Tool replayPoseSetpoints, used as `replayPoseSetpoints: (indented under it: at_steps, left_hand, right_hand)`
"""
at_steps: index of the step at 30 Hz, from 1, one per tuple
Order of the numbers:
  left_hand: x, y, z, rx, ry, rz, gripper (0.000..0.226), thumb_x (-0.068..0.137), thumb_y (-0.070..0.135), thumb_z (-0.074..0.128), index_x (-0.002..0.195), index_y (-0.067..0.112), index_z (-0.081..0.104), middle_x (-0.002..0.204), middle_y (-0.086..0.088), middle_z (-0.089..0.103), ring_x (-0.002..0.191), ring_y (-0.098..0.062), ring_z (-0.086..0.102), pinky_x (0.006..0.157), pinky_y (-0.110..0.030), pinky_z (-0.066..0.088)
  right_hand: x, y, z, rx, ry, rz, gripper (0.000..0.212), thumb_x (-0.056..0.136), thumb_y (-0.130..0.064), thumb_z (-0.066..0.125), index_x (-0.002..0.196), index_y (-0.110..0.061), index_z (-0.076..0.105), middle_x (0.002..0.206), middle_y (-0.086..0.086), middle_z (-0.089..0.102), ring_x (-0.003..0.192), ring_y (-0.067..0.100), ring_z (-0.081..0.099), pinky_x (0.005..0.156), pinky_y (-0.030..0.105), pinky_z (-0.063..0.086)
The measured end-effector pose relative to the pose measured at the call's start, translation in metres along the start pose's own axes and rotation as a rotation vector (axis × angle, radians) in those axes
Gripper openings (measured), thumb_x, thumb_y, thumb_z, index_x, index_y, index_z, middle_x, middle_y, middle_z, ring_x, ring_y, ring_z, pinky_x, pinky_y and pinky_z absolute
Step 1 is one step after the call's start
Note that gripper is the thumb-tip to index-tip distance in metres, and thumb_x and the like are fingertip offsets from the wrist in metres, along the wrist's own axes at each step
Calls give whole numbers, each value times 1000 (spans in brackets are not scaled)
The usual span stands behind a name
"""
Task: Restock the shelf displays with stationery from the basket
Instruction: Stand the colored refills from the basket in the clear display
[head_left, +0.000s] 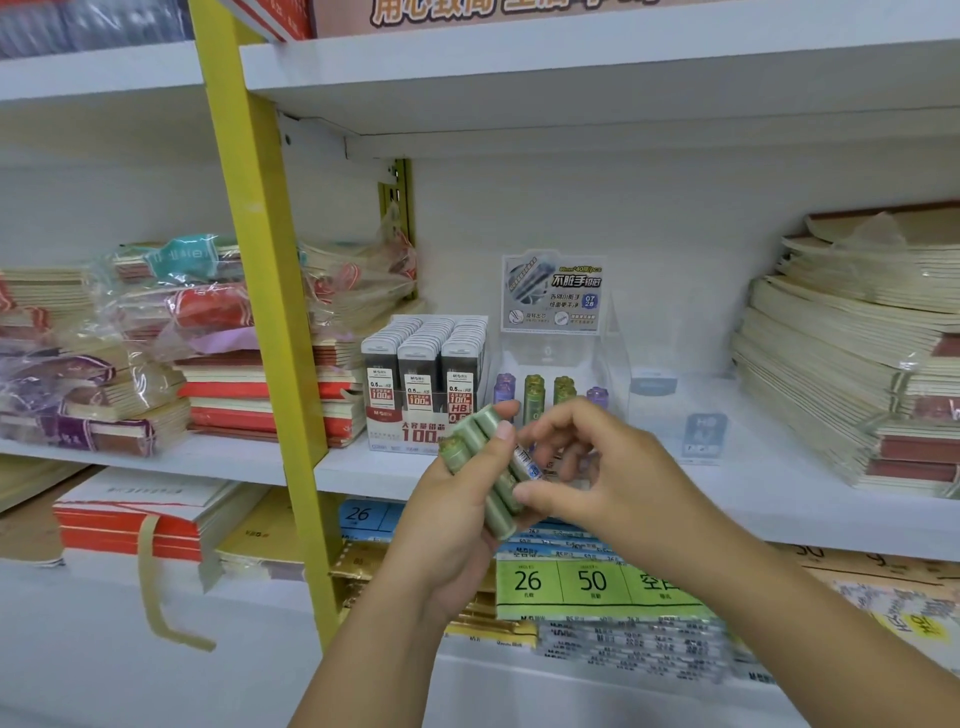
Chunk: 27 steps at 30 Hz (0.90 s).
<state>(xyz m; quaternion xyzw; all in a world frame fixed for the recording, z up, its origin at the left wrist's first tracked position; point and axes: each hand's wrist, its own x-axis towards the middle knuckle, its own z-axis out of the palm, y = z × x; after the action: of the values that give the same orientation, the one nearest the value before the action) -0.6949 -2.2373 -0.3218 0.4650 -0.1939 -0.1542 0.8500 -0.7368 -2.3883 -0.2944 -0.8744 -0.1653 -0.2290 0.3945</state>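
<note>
Fingers (504, 434) of my left hand (447, 519) are wrapped round a bundle of pale green plastic lead tubes (475, 439), held up near me in front of the white shelf board (779, 483). My right hand (597, 467) meets it from the right, fingers curled and thumb pressed on the low end of the bundle, pinching one tube with a blue-and-white label too blurred to read.

Just beyond, my hands hide the front of a clear acrylic display case (550, 358) holding upright purple and green tubes. Its grey backing card (553, 293) reads "不脏手铅芯" and "07 2B". Touching its left side stands a tray of black flat lead-refill cases (423, 374) marked "M&G", "0.5", "HB" and "100". A yellow metal upright (260, 291) rises at the left, with wrapped red and purple notebooks (156, 353) past it. Cream-edged notebooks (852, 364) are stacked at the far right. Below, a green paper pack (587, 584) shows "26" and "50".
</note>
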Motion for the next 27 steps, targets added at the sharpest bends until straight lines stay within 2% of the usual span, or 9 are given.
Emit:
replayPoseSetpoints:
  at_steps: [4,6,8,11,16,19,22,25,27]
  left_hand:
    - [0,-1,-2,11,-21,2,32,87,31,65,119,31,69,117,-11,73,108,-27,70,82,-43,60]
    - [-1,2,-5,63,-9,31,36,86,31,65,122,34,66,118,-7,73,110,-24,70,83,-41,60]
    - [0,4,-8,157,37,74,31,84,32,67,114,37,70,109,-1,76,99,-17,73,74,-32,60]
    - [1,3,-11,323,123,109,14,87,31,70,99,28,75,89,0,76,74,-12,72,62,-21,55]
    - [1,-1,-5,396,102,96,12,94,31,64,103,24,66,92,-1,78,59,-10,62,56,-24,52]
    - [2,-1,-5,427,95,90,14,96,34,61,105,24,64,93,-2,78,56,-8,58,55,-24,51]
    - [3,-1,-7,436,104,90,15,97,34,60,109,26,62,93,-2,78,56,-8,57,53,-24,49]
    - [5,-1,-10,435,130,126,17,98,32,59,113,38,61,93,6,77,58,-5,58,54,-19,48]
    - [9,0,-13,416,169,140,24,97,27,62,110,47,64,81,12,74,57,-3,57,53,-17,47]
  right_hand:
    - [1,5,-1,62,34,49,24,80,-19,74,92,-37,62,87,-18,61,75,4,57,65,15,45]
    - [2,7,-8,124,24,89,23,85,-17,67,92,-39,65,85,-13,66,74,8,61,68,21,51]
    - [4,8,-14,171,19,123,20,89,-18,63,93,-36,67,78,-6,69,70,13,65,69,30,54]
    - [6,11,-18,325,82,136,11,89,-18,65,99,-24,64,73,1,69,62,16,66,58,26,53]
    - [6,10,-19,606,191,195,28,76,-29,69,100,-16,67,83,11,73,70,25,71,61,24,56]
    - [6,11,-17,588,144,180,26,83,-18,67,109,-18,66,90,9,74,78,25,72,69,30,59]
    - [6,11,-15,535,176,161,23,87,-9,65,107,-21,67,95,0,74,79,18,72,69,26,58]
    - [19,8,-30,456,288,91,24,88,-7,63,102,-26,67,96,-3,73,80,13,72,68,19,55]
    - [43,7,-47,313,330,43,28,90,-8,62,99,-34,64,97,-2,72,82,11,71,70,20,55]
